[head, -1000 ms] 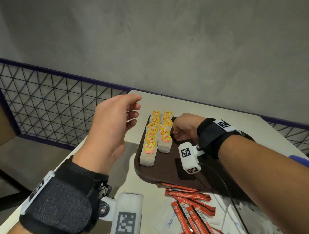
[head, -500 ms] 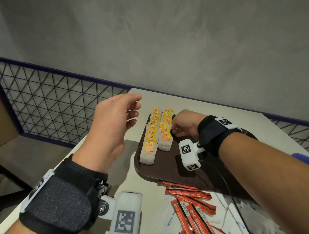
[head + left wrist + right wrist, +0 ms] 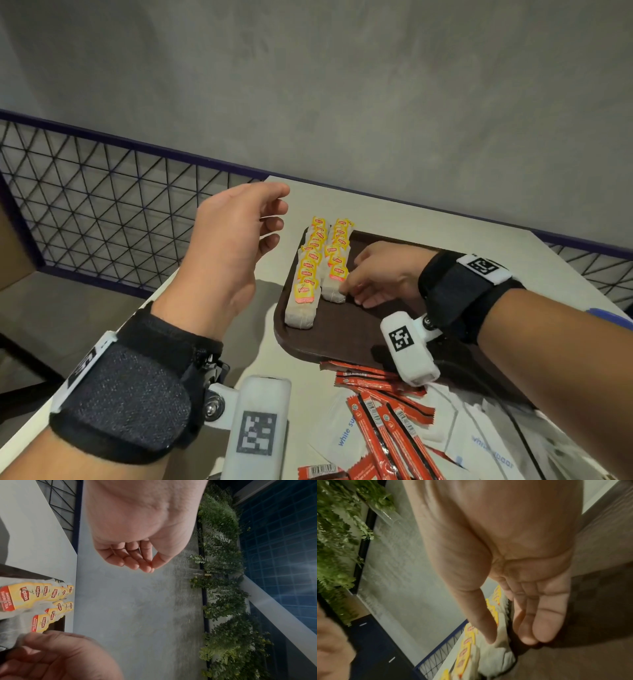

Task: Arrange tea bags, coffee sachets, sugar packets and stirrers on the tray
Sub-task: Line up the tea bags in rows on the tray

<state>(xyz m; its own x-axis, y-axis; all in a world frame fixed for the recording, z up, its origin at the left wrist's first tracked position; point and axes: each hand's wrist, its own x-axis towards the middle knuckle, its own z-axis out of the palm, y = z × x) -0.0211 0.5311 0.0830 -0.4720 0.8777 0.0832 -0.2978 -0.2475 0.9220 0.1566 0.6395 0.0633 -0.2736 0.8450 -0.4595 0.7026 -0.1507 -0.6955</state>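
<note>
Paper-soft tea bags (image 3: 335, 274) are nudged by the right hand (image 3: 380, 274), fingers extended, touching the near end; light and crushable, they are best taken by their sides.

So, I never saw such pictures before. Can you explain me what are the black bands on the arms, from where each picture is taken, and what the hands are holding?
No machine here: a person works with bare hands. The black bands carry small cameras. One picture comes from a head camera looking down; the other two look along each hand.

On the table lies a brown tray with two rows of Lipton tea bags. In front of it lie red sachets and white sugar packets.

The left hand hovers beside the tray, loosely curled, holding nothing. The right hand touches the nearest bag of the right row with its thumb.
</note>
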